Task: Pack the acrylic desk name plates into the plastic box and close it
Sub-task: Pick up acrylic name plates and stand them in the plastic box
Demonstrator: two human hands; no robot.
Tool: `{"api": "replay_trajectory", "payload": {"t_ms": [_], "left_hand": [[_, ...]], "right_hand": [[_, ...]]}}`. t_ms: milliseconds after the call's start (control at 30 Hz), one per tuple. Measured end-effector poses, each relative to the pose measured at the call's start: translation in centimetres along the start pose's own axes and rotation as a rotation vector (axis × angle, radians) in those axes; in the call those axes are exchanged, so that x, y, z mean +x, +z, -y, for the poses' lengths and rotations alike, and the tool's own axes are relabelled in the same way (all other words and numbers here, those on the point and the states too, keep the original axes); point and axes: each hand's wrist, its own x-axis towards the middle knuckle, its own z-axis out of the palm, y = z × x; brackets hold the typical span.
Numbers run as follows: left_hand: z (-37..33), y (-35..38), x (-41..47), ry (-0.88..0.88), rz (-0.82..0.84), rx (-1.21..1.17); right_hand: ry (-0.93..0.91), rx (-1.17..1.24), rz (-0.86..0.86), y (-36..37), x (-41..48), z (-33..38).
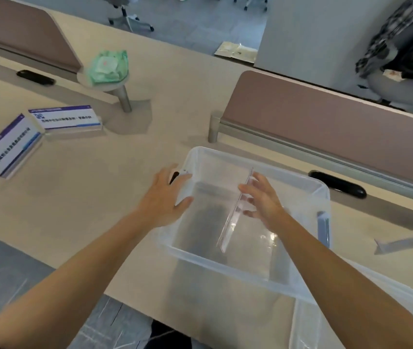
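A clear plastic box (255,273) stands open on the beige desk in front of me. Inside it, a transparent acrylic name plate (233,217) stands on edge, running front to back. My right hand (263,200) grips the plate's upper part from the right. My left hand (167,195) rests on the box's left rim, thumb inside the wall. Two more name plates with blue and white inserts lie on the desk at far left: one (9,147) angled, the other (65,119) behind it.
The box's clear lid (381,311) lies at the lower right, partly under the box. A mauve desk divider (326,122) rises behind the box. A green packet (108,66) sits on a round stand. A black cable grommet (337,183) lies right of the box.
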Motion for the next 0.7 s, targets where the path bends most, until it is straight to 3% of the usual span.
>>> {"api": "replay_trajectory", "payload": {"t_ms": [233, 533, 700], "left_hand": [[2.6, 1.7, 1.3, -0.049, 0.033, -0.235], [2.3, 2.0, 1.0, -0.146, -0.01, -0.306], [2.0, 1.7, 0.9, -0.141, -0.03, -0.367]], "right_hand": [[0.07, -0.111, -0.011, 4.5, 3.9, -3.3], [0.015, -0.309, 0.025, 3.7, 6.2, -5.6], [0.021, -0.4, 0.172, 1.4, 4.2, -5.9]]}}
